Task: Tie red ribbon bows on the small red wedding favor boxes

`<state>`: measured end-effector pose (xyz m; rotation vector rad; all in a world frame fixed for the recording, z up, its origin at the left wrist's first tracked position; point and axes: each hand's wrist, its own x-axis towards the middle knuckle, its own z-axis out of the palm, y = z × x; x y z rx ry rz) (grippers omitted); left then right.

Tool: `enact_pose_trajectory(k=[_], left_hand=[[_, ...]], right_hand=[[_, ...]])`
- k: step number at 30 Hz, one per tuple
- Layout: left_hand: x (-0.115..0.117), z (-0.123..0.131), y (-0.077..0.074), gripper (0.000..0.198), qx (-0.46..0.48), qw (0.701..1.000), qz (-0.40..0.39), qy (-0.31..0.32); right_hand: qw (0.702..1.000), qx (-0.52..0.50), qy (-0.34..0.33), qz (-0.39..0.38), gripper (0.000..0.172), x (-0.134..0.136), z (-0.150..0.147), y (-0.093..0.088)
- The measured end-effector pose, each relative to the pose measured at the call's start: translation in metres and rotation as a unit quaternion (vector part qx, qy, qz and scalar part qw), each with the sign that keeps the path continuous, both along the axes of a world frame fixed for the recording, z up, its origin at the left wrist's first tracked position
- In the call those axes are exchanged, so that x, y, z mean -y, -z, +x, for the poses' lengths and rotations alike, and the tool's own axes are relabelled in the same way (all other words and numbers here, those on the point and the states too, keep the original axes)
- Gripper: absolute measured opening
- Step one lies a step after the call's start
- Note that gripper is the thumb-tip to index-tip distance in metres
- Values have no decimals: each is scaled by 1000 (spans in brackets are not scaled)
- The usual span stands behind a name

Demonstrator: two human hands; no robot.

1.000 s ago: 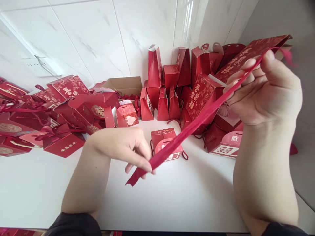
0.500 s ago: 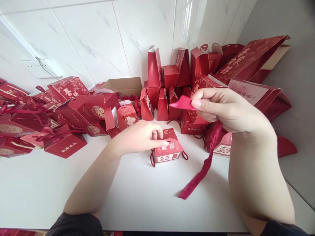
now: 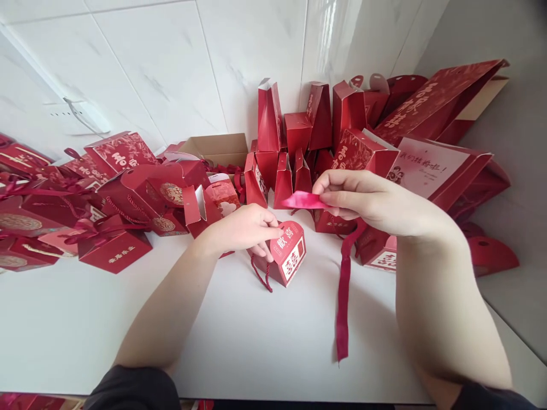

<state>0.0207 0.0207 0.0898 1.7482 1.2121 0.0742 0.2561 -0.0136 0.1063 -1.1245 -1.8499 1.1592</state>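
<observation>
On white tabletop (image 3: pixel 256 341), box (image 3: pixel 289 251) is best steadied by half-curled L hand (image 3: pixel 243 229) gripping it, ribbon (image 3: pixel 343 307) untwisted, pinched tight by R hand (image 3: pixel 367 200) at 2 o'clock.

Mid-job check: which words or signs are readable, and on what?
"歡喜": lid of the small box at the left hand.
"囍": same box's white panel.
"安居乐业": bow-topped box, left.
"我们结婚啦!": pale panel, far right.
"吾家": floral box, left.
Blurred, small or partly hidden: all other lettering.
</observation>
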Motion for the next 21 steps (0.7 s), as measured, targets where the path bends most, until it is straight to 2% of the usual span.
enact_pose_trajectory(k=[4,7,10,14,21], left_hand=[[-6,2,2,23,1,999,-41,-3],[-12,2,9,20,44,998,-46,-25],[-16,3,15,20,78,995,-51,-47],[-15,4,16,30,77,994,-62,-44],[-14,4,16,42,79,994,-57,-43]], right_hand=[[993,118,-11,-18,30,-5,0,7],[985,167,-19,-28,31,-9,-2,11],[988,155,14,-11,21,-12,-5,14],[987,144,65,8,13,-15,-9,17],[986,163,24,-19,8,-15,-9,15]])
